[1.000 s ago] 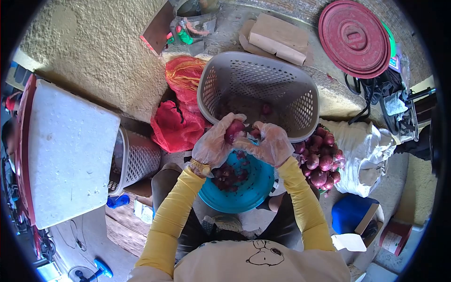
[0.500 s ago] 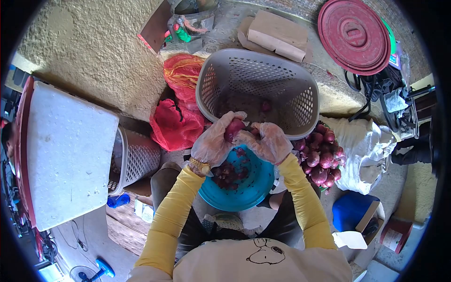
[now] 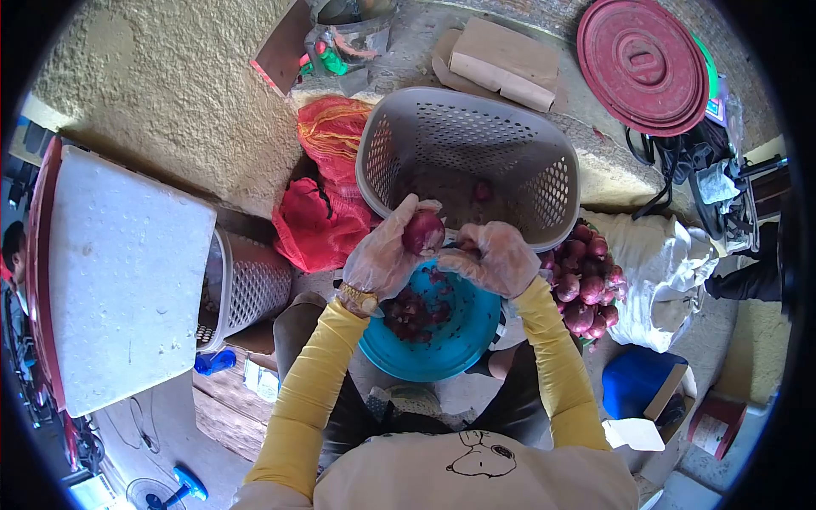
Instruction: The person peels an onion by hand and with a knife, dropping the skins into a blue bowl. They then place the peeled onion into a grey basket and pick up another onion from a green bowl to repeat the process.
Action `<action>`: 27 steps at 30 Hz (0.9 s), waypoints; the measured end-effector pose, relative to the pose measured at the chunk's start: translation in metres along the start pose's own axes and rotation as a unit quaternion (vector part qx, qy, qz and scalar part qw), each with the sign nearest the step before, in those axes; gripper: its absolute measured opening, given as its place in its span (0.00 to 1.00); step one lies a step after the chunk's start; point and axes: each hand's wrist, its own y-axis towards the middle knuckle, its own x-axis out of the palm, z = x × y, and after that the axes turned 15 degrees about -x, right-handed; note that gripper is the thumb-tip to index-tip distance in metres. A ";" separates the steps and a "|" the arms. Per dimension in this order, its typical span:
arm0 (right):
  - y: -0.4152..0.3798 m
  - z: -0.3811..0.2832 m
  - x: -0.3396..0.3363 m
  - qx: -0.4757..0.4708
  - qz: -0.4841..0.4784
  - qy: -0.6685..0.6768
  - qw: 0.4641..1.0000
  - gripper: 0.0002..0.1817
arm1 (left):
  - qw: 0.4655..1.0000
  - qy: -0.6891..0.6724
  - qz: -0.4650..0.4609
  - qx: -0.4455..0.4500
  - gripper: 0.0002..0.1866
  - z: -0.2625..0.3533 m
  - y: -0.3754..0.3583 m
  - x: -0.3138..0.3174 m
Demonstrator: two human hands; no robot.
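A red onion (image 3: 423,233) sits in my left hand (image 3: 384,255), the gloved fingers wrapped round its side. My right hand (image 3: 495,259), also in a clear plastic glove, is a little to the right of the onion with its fingers curled together. Something small and dark shows at those fingertips, and I cannot tell what it is. Below both hands stands a turquoise basin (image 3: 429,367) with loose onion skins (image 3: 415,316) in it. Just beyond the hands is a grey perforated basket (image 3: 557,157), with a red onion (image 3: 482,190) on its bottom.
Many red onions (image 3: 586,285) lie in a heap to the right, beside a white sack (image 3: 650,272). Red mesh bags (image 3: 319,225) stand left of the basket. Farther left are a white box (image 3: 127,272) and another perforated basket (image 3: 255,285). A red lid (image 3: 643,64) is at the upper right.
My right hand has drawn away from the onion, slightly to the right. The onion in my left hand has turned and now shows more of its surface.
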 end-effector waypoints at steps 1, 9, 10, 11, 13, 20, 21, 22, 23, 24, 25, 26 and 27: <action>0.000 -0.002 -0.003 0.000 0.000 0.000 1.000 0.27 | 0.999 -0.009 -0.024 -0.039 0.21 0.005 0.001 -0.002; -0.001 -0.001 -0.004 0.070 0.026 -0.041 0.996 0.35 | 0.987 0.153 -0.001 0.042 0.23 0.029 -0.011 0.005; 0.000 -0.001 -0.003 0.071 0.026 -0.041 0.996 0.35 | 0.979 0.196 0.022 0.057 0.25 0.033 -0.013 0.004; 0.001 -0.003 -0.002 0.073 0.011 -0.037 0.997 0.34 | 0.967 0.239 0.044 0.073 0.28 0.035 -0.013 0.004; 0.001 -0.003 -0.002 0.075 -0.004 -0.032 0.997 0.33 | 0.970 0.227 0.040 0.076 0.29 0.029 -0.011 0.004; 0.002 -0.004 0.000 0.076 -0.020 -0.053 0.995 0.33 | 0.971 0.227 0.043 0.066 0.30 0.030 -0.011 0.004; 0.001 -0.004 0.001 0.074 -0.020 -0.061 0.995 0.33 | 0.971 0.227 0.043 0.066 0.30 0.032 -0.011 0.004; 0.000 -0.003 0.002 0.074 -0.021 -0.060 0.995 0.33 | 0.971 0.226 0.043 0.064 0.30 0.034 -0.012 0.005; -0.001 -0.001 0.004 0.067 -0.011 -0.058 0.996 0.33 | 0.971 0.225 0.042 0.062 0.30 0.035 -0.013 0.005; -0.002 0.001 0.005 0.059 -0.001 -0.056 0.997 0.33 | 0.971 0.225 0.042 0.062 0.30 0.030 -0.011 0.004; -0.002 0.001 0.005 0.059 -0.001 -0.056 0.997 0.33 | 0.975 0.210 0.033 0.071 0.30 0.021 -0.008 0.003; -0.001 0.001 0.006 0.063 0.004 -0.038 0.997 0.33 | 0.977 0.194 0.024 0.079 0.30 0.013 -0.004 0.001; -0.001 0.001 0.006 0.067 0.009 -0.020 0.998 0.33 | 0.977 0.195 0.024 0.079 0.30 0.007 -0.001 0.000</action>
